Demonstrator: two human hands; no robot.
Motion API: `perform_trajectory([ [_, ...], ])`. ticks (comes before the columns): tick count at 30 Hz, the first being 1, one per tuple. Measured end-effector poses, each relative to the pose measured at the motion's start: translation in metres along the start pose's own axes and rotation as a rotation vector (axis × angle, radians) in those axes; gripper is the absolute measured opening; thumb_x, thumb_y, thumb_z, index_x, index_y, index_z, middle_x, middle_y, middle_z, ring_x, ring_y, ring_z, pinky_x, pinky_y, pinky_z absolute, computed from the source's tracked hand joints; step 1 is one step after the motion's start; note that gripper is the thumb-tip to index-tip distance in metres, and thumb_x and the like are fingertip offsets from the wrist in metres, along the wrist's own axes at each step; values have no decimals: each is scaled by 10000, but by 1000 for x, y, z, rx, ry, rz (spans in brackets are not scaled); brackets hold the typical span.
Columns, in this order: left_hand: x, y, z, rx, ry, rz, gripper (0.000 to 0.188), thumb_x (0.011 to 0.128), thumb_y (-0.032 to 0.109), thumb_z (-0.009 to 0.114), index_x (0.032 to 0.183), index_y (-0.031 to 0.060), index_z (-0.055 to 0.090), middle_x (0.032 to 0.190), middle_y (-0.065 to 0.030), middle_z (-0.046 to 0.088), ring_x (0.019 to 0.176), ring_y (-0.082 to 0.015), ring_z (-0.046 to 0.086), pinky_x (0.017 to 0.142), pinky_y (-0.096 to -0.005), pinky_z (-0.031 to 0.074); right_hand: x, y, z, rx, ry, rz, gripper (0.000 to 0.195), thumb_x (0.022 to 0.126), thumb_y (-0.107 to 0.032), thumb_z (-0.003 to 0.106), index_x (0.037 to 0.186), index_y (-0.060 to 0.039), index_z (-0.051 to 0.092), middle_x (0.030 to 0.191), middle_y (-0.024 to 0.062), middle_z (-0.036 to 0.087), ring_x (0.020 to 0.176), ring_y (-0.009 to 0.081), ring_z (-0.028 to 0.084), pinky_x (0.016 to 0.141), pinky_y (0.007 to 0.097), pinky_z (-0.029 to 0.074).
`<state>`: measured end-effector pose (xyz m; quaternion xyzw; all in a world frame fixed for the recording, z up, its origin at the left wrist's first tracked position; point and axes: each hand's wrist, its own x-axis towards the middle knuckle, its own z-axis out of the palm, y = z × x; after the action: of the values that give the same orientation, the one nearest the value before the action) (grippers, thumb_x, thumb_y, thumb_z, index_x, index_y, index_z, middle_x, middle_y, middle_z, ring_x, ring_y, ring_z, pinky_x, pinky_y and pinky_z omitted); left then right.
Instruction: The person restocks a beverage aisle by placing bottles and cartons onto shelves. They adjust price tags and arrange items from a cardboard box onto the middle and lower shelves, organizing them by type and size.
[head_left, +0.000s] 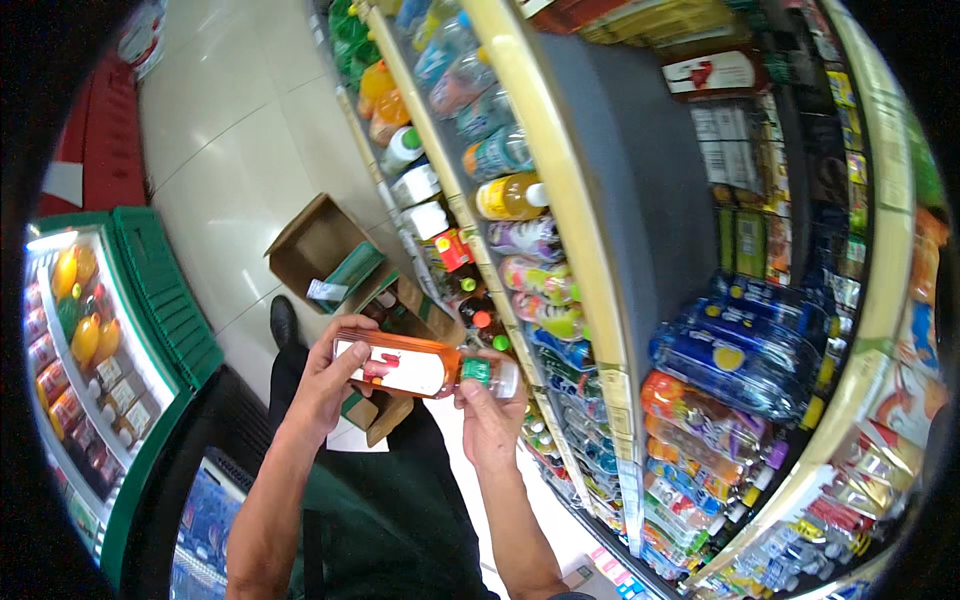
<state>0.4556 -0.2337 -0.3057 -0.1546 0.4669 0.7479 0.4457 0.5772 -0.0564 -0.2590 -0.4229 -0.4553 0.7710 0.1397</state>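
A bottle of reddish-orange liquid (403, 365) with a white label lies sideways across both my hands. My left hand (337, 367) grips its broad body, the thumb on the label. Around the neck and pale cap, by a green band, are the fingers of my right hand (491, 416). Below and beyond the bottle, an open cardboard box (304, 236) stands on the floor, with dark bottles (386, 309) partly visible in it and a green piece bearing a white paper across it. My hands hide part of the box.
Store shelves (559, 172) packed with drink bottles rise close on the right; a similar bottle (709, 73) lies on an upper shelf. Blue-labelled multipacks (735, 352) sit on it too. A green-framed refrigerated case (161, 292) stands at left. Tiled floor (225, 165) runs between.
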Motion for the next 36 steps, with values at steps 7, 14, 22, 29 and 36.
perform_trajectory([
  [7,-2,114,100,225,-292,439,693,861,312,848,1425,59,535,1351,-87,576,1259,-192,582,1095,-358,456,10,-117,38,245,92,-237,436,990,-320,742,1360,-127,613,1341,101,676,1092,162,678,872,299,584],
  [14,52,153,175,408,-218,1007,556,952,60,700,1475,17,519,1372,-127,597,1262,-257,590,1093,-361,465,57,-205,66,-40,52,-972,479,1056,-341,648,1440,-69,557,1442,132,613,1358,282,568,1178,502,443],
  [22,99,175,242,767,-142,1130,489,855,-42,572,1330,-158,559,1347,-359,603,1252,-473,604,1089,-480,490,148,-264,106,-333,195,-1258,286,945,-159,805,1136,37,724,1053,96,766,721,64,574,627,218,415],
  [29,139,170,279,905,-43,1125,644,835,-41,564,1453,-185,451,1427,-383,554,1289,-481,599,1141,-462,469,211,-301,117,-580,194,-1294,412,942,-211,807,1231,58,690,1167,159,747,1032,222,711,932,366,566],
  [36,162,171,294,906,-88,1020,689,830,-17,581,1467,-209,404,1468,-415,499,1319,-499,574,1172,-463,447,264,-341,107,-696,80,-1273,519,899,-286,840,1253,61,687,1223,218,723,1081,297,683,972,415,533],
])
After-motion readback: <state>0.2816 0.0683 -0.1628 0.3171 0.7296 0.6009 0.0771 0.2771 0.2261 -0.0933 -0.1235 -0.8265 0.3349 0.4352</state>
